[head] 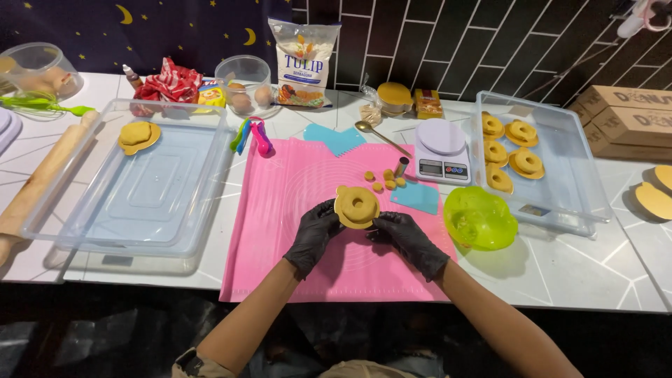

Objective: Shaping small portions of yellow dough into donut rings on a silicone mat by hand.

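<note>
Both my hands wear black gloves. My left hand (313,234) and my right hand (409,239) grip the two sides of a ring of yellow dough (357,206) with small ear-like lumps, resting on a round yellow paper. It lies on the pink silicone mat (294,231). Just beyond it lie several small dough balls (384,180) and a small metal tube cutter (402,166).
A clear plastic tray (140,196) at left holds one dough piece (137,134). Another clear tray (560,175) at right holds several rings. A green bowl (479,217), a kitchen scale (440,148), a rolling pin (42,178), a flour bag (302,63) and an egg bowl (245,84) stand around.
</note>
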